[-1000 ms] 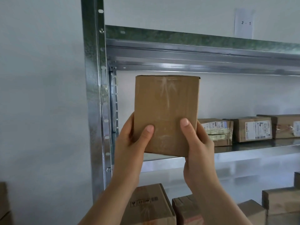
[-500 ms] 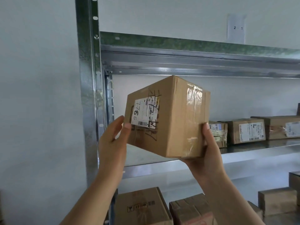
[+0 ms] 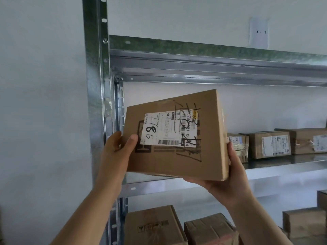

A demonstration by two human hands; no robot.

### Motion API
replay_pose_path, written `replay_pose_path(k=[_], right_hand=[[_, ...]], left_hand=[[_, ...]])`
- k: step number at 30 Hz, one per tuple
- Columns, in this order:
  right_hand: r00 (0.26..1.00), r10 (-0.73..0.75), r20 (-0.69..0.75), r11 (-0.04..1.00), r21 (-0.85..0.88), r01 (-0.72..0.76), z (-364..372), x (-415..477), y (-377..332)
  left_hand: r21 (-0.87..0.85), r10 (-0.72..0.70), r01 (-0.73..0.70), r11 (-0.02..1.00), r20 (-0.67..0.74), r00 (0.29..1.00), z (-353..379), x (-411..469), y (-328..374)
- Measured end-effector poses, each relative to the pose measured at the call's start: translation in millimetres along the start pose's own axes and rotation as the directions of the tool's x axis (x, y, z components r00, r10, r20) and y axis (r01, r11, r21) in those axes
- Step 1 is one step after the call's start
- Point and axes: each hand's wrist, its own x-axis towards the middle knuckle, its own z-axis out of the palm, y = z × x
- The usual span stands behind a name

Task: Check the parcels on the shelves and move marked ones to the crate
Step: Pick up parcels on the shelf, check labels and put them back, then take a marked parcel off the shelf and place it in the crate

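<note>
Both hands hold the box (image 3: 177, 161) before the left end of the shelf (image 3: 283, 163): left hand (image 3: 117, 152) pinches its left edge, right hand (image 3: 233, 181) clasps the lower right corner, fingers hidden; label (image 3: 168, 129) print unreadable

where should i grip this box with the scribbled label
Take the marked box by its left and right ends, one of the hands from each side. It is wide, flat-faced and tilted, so the right hand cradling the lower right corner and the left hand clamping the left edge probably suit it.
</note>
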Motion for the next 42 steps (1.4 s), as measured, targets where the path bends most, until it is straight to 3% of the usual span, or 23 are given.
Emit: replay_pose_path(k=[2,6,9,13,18,25,29,33,38,42], right_hand=[[0.998,0.054,-0.025,0.999,0.006,-0.054,-8.0,2.0,-4.4],[0.989,0.146,0.008,0.988,0.05,-0.146,-22.3,11.8,-7.6],[0.997,0.066,-0.044,0.998,0.011,-0.066,-20.7,14.4,-10.5],[0.985,-0.074,-0.158,0.994,0.069,0.086,0.9,0.8,-4.2],[0.953,-0.219,-0.209,0.942,-0.298,0.151,32.2,-21.2,28.5],[0.932,-0.206,-0.298,0.969,-0.197,0.151,35.0,-34.7,42.0],[0.906,-0.155,-0.394,0.976,-0.205,0.078,50.0,-55.6,35.8],[0.837,-0.157,-0.525,0.977,-0.209,0.052,76.0,-91.0,32.0],[0.742,-0.241,-0.625,0.948,-0.316,0.042,97.3,-152.2,38.5],[0.714,-0.277,-0.643,0.914,-0.405,-0.009,100.3,-213.5,41.7]], left_hand=[[-0.024,-0.06,0.061,0.998,0.032,0.998,-6.5,3.9,0.5],[-0.266,-0.174,0.231,0.936,0.223,0.959,-17.8,14.1,0.9],[-0.354,-0.219,0.321,0.878,0.301,0.928,-19.9,17.2,0.6],[-0.466,-0.237,0.326,0.823,0.24,0.942,-14.3,6.6,-0.5],[-0.529,-0.225,0.276,0.803,0.161,0.961,4.4,-23.2,-4.3],[-0.47,-0.074,0.104,0.876,0.082,0.994,5.9,-45.4,-12.2],[-0.253,0.016,-0.007,0.968,0.032,0.999,-9.4,-57.1,-6.7],[-0.073,0.059,-0.053,0.996,0.078,0.995,-19.3,-80.5,7.8],[-0.001,0.001,0.0,1.0,0.183,0.983,-22.2,-134.8,29.7],[0.044,-0.059,0.048,0.998,0.304,0.951,-22.2,-185.5,31.3]])
